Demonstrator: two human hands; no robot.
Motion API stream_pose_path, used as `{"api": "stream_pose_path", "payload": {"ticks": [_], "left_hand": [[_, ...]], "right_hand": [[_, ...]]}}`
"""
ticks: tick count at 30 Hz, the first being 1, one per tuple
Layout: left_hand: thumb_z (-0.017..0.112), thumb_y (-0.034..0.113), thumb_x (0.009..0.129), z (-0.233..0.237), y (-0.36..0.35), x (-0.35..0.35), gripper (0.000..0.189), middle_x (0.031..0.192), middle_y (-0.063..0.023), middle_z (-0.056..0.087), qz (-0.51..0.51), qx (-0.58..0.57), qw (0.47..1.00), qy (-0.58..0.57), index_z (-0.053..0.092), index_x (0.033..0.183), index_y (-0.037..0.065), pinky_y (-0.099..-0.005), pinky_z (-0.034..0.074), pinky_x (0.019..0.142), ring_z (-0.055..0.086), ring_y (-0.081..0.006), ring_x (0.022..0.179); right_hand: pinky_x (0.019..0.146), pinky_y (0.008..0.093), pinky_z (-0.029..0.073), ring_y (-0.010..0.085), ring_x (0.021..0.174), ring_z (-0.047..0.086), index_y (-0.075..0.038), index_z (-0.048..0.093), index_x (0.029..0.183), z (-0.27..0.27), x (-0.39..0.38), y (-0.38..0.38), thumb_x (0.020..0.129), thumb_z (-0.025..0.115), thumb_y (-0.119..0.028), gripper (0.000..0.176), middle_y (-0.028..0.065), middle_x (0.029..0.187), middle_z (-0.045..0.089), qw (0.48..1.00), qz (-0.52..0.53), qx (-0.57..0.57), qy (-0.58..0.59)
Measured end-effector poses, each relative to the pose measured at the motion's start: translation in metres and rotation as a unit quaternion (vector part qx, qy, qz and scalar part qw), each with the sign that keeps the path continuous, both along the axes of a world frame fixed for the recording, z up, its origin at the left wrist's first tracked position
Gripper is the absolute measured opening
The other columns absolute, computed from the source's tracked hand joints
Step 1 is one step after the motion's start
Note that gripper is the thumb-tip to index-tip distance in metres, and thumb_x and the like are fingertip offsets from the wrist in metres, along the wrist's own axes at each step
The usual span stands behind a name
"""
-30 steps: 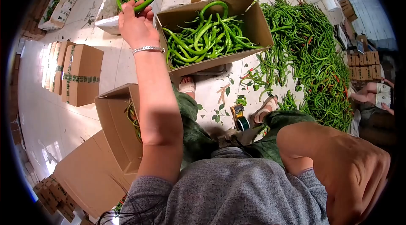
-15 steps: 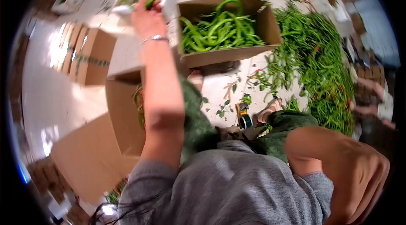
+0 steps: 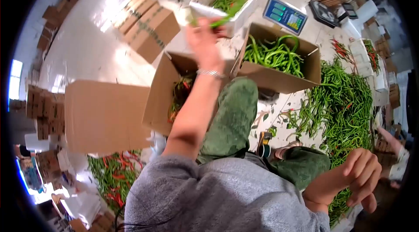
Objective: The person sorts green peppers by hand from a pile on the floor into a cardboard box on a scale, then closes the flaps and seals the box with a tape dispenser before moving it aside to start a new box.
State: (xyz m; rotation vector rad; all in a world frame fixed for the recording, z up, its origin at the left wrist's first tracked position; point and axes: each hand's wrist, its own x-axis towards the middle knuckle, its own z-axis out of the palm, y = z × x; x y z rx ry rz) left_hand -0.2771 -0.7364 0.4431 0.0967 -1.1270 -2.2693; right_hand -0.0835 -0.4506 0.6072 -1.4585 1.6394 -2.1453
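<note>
My left hand [image 3: 204, 38] is raised and grips a long green pepper [image 3: 230, 10], blurred, over the near edge of a white foam box [image 3: 205, 1] that holds green peppers. Just right of that hand stands an open cardboard box [image 3: 279, 79] full of long green peppers [image 3: 273, 55]. My right hand [image 3: 360, 177] hangs low at the right, fingers loosely curled, with nothing in it, near my right knee. A silver bracelet [image 3: 210, 73] sits on my left wrist.
A digital scale [image 3: 284, 15] stands behind the full box. Another open cardboard box [image 3: 163, 88] with mixed red and green peppers stands under my left arm. A large pile of green peppers [image 3: 345, 105] covers the floor at right. Sealed cartons [image 3: 148, 25] lie at the back left. Another person's hand [image 3: 393, 145] shows at the far right.
The view has swung left and tilted. My left hand with the pepper has moved over the white foam box. My right hand has dropped lower and its fingers have loosened.
</note>
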Motion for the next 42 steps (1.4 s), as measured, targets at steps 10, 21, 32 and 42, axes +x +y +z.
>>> {"api": "stream_pose_path", "payload": {"ticks": [10, 21, 32, 42], "left_hand": [[0.049, 0.023, 0.093, 0.169, -0.073, 0.011, 0.023, 0.101, -0.0196, 0.059, 0.397, -0.129, 0.828, 0.375, 0.039, 0.099, 0.003, -0.0281, 0.056, 0.051, 0.065, -0.0273, 0.079], [0.058, 0.014, 0.085, 0.079, 0.002, -0.110, 0.034, 0.108, -0.0096, 0.061, 0.041, -0.465, 0.883, 0.049, 0.054, 0.117, 0.001, -0.0261, 0.046, 0.081, 0.059, -0.0152, 0.095], [0.061, 0.013, 0.085, 0.015, 0.160, -0.096, 0.029, 0.102, -0.0080, 0.062, -0.380, -0.506, 0.773, -0.043, 0.058, 0.109, -0.001, -0.0239, 0.045, 0.081, 0.058, -0.0123, 0.092], [0.072, 0.028, 0.073, -0.199, 0.216, -0.265, 0.053, 0.105, -0.0217, 0.061, -0.360, -0.706, 0.608, -0.052, 0.055, 0.111, -0.005, -0.0395, 0.047, 0.084, 0.059, -0.0328, 0.097]], "right_hand": [[0.073, 0.0297, 0.047, 0.0054, 0.037, 0.036, -0.010, 0.068, 0.062, -0.007, 0.053, 0.041, 0.083, 0.062, -0.044, 0.041, -0.0067, 0.043, 0.050, 0.991, -0.119, -0.038, 0.050], [0.070, 0.0303, 0.047, 0.0077, 0.037, 0.039, -0.009, 0.068, 0.068, -0.013, 0.117, 0.075, 0.083, 0.059, -0.050, 0.044, -0.0047, 0.044, 0.050, 0.973, -0.219, -0.024, 0.071], [0.065, 0.0296, 0.041, 0.0068, 0.042, 0.024, -0.006, 0.060, 0.086, -0.184, 0.252, 0.204, 0.096, 0.034, -0.045, 0.048, -0.0061, 0.045, 0.025, 0.711, -0.609, -0.198, -0.291], [0.052, 0.0331, 0.043, 0.0108, 0.046, 0.037, -0.019, 0.059, 0.083, -0.423, 0.522, 0.122, 0.089, 0.053, -0.037, 0.020, -0.0064, 0.058, 0.042, 0.094, -0.654, -0.316, -0.680]]}}
